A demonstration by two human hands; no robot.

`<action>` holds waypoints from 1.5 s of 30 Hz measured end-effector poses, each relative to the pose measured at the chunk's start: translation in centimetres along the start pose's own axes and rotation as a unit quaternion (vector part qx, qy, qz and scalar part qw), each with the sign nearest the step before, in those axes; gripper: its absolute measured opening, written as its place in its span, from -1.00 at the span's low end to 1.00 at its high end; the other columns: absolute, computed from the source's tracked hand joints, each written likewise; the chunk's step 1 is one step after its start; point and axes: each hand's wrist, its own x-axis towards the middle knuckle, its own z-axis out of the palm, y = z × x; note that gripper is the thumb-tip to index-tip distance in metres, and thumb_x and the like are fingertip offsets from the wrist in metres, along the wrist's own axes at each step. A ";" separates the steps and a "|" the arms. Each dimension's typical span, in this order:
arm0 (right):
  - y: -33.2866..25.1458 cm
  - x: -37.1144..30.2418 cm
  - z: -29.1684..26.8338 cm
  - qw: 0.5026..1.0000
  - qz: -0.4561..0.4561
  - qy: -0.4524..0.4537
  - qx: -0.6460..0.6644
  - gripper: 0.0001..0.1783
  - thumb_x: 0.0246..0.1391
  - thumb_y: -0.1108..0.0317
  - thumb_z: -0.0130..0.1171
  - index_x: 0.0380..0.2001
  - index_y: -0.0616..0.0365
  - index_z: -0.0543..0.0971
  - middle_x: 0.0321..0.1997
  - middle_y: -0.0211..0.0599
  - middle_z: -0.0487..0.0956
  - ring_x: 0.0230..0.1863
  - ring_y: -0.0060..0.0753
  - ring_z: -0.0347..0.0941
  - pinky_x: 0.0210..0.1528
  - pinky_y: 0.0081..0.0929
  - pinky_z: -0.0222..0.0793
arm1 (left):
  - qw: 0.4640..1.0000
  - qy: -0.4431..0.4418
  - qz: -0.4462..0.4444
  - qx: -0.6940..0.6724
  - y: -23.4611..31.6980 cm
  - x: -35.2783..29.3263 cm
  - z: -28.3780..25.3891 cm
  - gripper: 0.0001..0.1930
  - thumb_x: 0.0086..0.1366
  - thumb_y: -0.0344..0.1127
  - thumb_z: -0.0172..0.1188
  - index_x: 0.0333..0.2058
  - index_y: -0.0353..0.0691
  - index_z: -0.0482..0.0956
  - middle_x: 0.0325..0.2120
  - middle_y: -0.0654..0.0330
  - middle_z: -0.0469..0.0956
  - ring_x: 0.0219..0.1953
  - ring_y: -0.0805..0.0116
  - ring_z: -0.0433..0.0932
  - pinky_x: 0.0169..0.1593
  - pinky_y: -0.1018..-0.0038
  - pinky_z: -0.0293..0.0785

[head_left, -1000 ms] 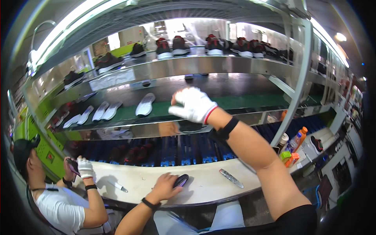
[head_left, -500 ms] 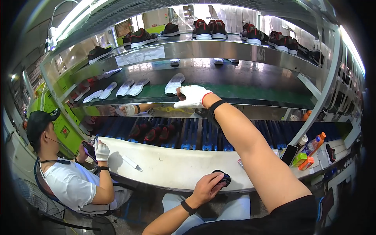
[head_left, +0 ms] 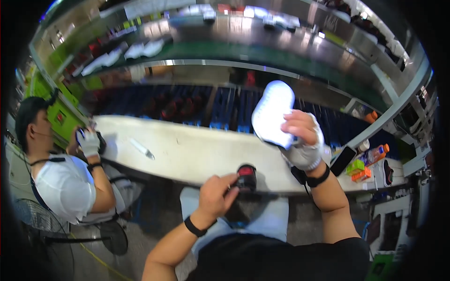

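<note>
White sole (head_left: pixel 271 110): we see it right of centre, held up above the long pale table (head_left: pixel 187 154), with one rounded end uppermost and its face washed out by glare.

And how do we find the fingers that carry it?

Our right hand (head_left: pixel 307 140), in a white glove that leaves the fingertips bare, grips its lower right part. The fingers lie close together, bent over the face of the sole; the thumb is hidden from us.

What do we note of our left hand (head_left: pixel 216 196)?

It is bare, with a black band at the wrist. Index finger and thumb stand a little apart, their tips at the left side of a small black-and-red shoe (head_left: pixel 246 178) at the near edge of the table. Whether they pinch it or only touch it, we cannot tell.

Which things do we mark around them?

To the right, we mark a dark phone (head_left: pixel 343 160), a green box (head_left: pixel 355 167) and an orange box (head_left: pixel 361 175) side by side. Behind the table run blue slats (head_left: pixel 225 110); above these, blurred pale soles (head_left: pixel 145 48) lie on a dark belt (head_left: pixel 225 49). At left sits a co-worker (head_left: pixel 75 182) in a white shirt.
</note>
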 end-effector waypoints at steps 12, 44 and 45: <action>-14.5 -15.7 2.8 0.799 0.473 0.042 0.370 -0.59 0.37 0.08 0.49 -0.07 0.23 0.65 0.46 0.41 0.51 0.30 -0.01 0.65 0.32 -0.11 0.56 | 0.987 0.029 -0.018 -0.157 1.4 0.0 1.4 -0.84 0.37 -0.47 0.48 -0.19 -0.36 0.66 0.15 -0.27 0.72 -0.27 0.25 0.81 -0.22 0.43 0.72; -12.6 -15.1 6.8 0.874 0.420 0.009 0.244 -0.60 0.05 0.26 0.70 -0.37 0.15 0.58 0.27 0.09 0.71 0.13 0.12 0.77 0.07 -0.16 0.75 | 0.990 -0.062 -0.049 -0.119 -0.6 0.8 -1.6 -0.56 0.21 -0.26 0.70 -0.15 -0.32 0.59 -0.11 -0.14 0.83 -0.28 0.18 0.85 -0.21 0.45 0.75; -12.3 -14.5 6.7 0.895 0.393 -0.023 0.209 -0.61 0.04 0.25 0.70 -0.36 0.15 0.60 0.27 0.05 0.72 0.10 0.09 0.78 0.05 -0.17 0.76 | 0.985 -0.154 -0.069 -0.034 0.4 2.6 -3.5 -0.33 0.11 -0.07 0.73 0.09 -0.31 0.66 -0.18 0.00 0.82 -0.23 0.16 0.84 -0.20 0.42 0.74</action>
